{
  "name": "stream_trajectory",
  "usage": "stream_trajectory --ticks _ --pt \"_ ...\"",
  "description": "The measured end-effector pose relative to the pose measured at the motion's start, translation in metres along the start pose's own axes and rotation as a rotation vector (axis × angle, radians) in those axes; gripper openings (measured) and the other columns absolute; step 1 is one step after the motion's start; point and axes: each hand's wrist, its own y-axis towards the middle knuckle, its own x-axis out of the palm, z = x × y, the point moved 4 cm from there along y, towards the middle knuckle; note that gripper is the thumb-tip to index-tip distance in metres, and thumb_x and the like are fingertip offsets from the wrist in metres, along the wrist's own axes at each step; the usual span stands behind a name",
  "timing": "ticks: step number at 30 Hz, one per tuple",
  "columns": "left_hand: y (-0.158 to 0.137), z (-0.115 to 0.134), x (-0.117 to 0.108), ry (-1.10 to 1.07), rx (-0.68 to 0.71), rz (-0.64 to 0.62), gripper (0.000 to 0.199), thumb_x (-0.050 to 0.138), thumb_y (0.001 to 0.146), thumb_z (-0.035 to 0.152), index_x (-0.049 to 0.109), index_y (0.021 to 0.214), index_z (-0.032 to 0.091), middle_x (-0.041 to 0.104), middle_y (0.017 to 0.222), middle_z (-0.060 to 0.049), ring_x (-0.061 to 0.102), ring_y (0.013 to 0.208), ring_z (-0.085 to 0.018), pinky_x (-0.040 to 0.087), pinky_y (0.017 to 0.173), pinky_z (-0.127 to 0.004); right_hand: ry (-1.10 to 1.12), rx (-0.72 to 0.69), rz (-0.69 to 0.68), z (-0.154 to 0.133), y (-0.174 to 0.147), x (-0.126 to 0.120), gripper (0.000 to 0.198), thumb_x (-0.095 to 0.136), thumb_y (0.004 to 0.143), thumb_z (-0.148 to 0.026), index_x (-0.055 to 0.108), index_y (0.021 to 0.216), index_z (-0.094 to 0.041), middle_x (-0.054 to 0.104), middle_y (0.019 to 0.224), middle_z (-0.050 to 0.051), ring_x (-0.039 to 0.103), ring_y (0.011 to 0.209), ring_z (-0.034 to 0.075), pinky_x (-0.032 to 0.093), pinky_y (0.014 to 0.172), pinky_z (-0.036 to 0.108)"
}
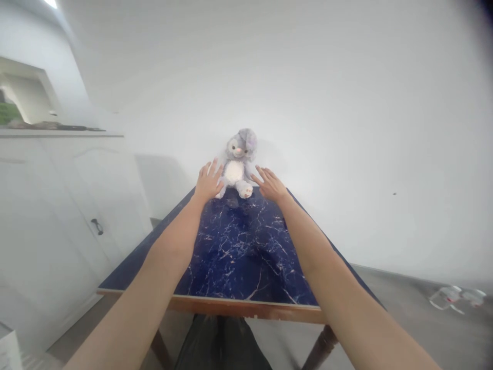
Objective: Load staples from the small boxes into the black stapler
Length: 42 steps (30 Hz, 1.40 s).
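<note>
A grey plush rabbit [233, 172] with a cream belly sits upright at the far end of the table, against the wall. One floppy ear hangs beside its head, and a paw-marked foot points toward me. Both my arms stretch forward over the table. My left hand [208, 181] is at the toy's left side, fingers spread, overlapping its edge in view; whether it touches cannot be told. On the other side, my right hand [270, 184] is open with fingers extended, a small gap from the toy. Neither hand holds anything.
The blue marble-patterned table [234, 246] has a wooden front edge. A white wall stands behind it. White cabinets [65, 205] with a dark handle [97, 226] are at left. Clear plastic items [449, 297] lie on the floor at right.
</note>
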Motion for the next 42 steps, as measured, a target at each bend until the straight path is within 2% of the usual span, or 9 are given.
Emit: stream_trajectory --ticks 5,11,14,18,21,25,33,36,42 --pt "0.019 -0.001 -0.009 0.038 -0.009 0.058 0.062 0.045 0.094 0.031 0.031 0.153 0.018 0.009 0.165 -0.012 0.018 0.147 -0.038 0.018 0.116 -0.057 -0.037 0.052 0.069 0.007 -0.007 -0.013 0.071 0.049 0.082 -0.005 0.034 0.151 -0.015 0.013 0.164 0.011 0.018 0.149 0.031 0.019 0.120 0.055" --pt "-0.087 0.024 0.019 -0.125 -0.243 -0.049 0.040 0.042 0.093 0.021 0.060 0.127 0.012 0.060 0.132 -0.020 0.048 0.130 -0.035 0.036 0.107 -0.054 0.031 0.296 0.127 -0.048 -0.112 0.032 0.047 0.051 0.079 -0.009 0.063 0.124 -0.014 0.042 0.151 0.016 0.031 0.144 0.031 0.030 0.116 0.052" --pt "-0.127 0.039 0.031 -0.161 -0.197 -0.042 0.035 0.037 0.096 0.021 0.064 0.116 0.014 0.069 0.112 -0.016 0.062 0.109 -0.029 0.048 0.096 -0.048 0.025 0.565 0.232 -0.053 -0.144 0.041 0.030 0.052 0.079 -0.011 0.070 0.103 -0.015 0.053 0.141 0.016 0.027 0.145 0.034 0.030 0.115 0.052" --pt "-0.140 0.060 0.036 -0.369 -0.081 -0.062 0.033 0.039 0.098 0.026 0.057 0.126 0.020 0.064 0.123 -0.012 0.058 0.117 -0.025 0.046 0.103 -0.046 0.089 0.922 0.270 -0.014 -0.160 0.028 0.040 0.046 0.089 -0.027 0.061 0.125 -0.016 0.045 0.148 0.015 0.028 0.144 0.034 0.031 0.112 0.054" --pt "-0.138 0.078 0.039 -0.476 -0.035 -0.168 0.035 0.039 0.099 0.028 0.055 0.129 0.022 0.062 0.125 -0.011 0.057 0.118 -0.025 0.045 0.105 -0.048 0.309 1.381 -0.036 0.028 -0.190 0.042 0.058 0.032 0.095 -0.046 0.053 0.132 -0.007 0.056 0.132 0.026 0.051 0.124 0.038 0.045 0.093 0.050" --pt "-0.137 0.092 0.042 -0.601 0.033 -0.373 0.038 0.036 0.100 0.031 0.052 0.134 0.025 0.059 0.131 -0.009 0.055 0.122 -0.024 0.045 0.108 -0.044 0.446 1.347 -0.245 0.050 -0.217 0.066 0.056 0.036 0.092 -0.058 0.071 0.099 -0.015 0.072 0.093 0.016 0.067 0.091 0.031 0.048 0.078 0.038" --pt "-0.138 0.072 0.045 -0.652 0.061 -0.488 0.040 0.036 0.099 0.036 0.055 0.133 0.028 0.061 0.129 -0.007 0.057 0.120 -0.024 0.042 0.109 -0.044 0.635 1.209 -0.289 0.034 -0.185 0.091 0.045 0.045 0.092 -0.054 0.074 0.100 -0.020 0.074 0.099 0.009 0.067 0.092 0.025 0.045 0.077 0.029" --pt "-0.143 0.030 0.052 -0.562 0.082 -0.491 0.037 0.040 0.098 0.038 0.061 0.126 0.025 0.064 0.126 -0.007 0.056 0.120 -0.025 0.037 0.113 -0.045 0.714 1.102 -0.325 0.010 -0.150 0.101 0.044 0.047 0.092 -0.054 0.074 0.099 -0.020 0.074 0.097 0.007 0.067 0.086 0.023 0.045 0.074 0.028" --pt "-0.173 -0.069 0.071 -0.579 -0.400 -0.506 0.043 0.039 0.096 0.044 0.058 0.127 0.021 0.066 0.123 -0.009 0.060 0.115 -0.027 0.043 0.106 -0.047 0.821 0.862 -0.384 -0.071 -0.072 0.126 0.041 0.048 0.092 -0.055 0.073 0.095 -0.023 0.074 0.088 0.002 0.066 0.080 0.019 0.042 0.068 0.025"
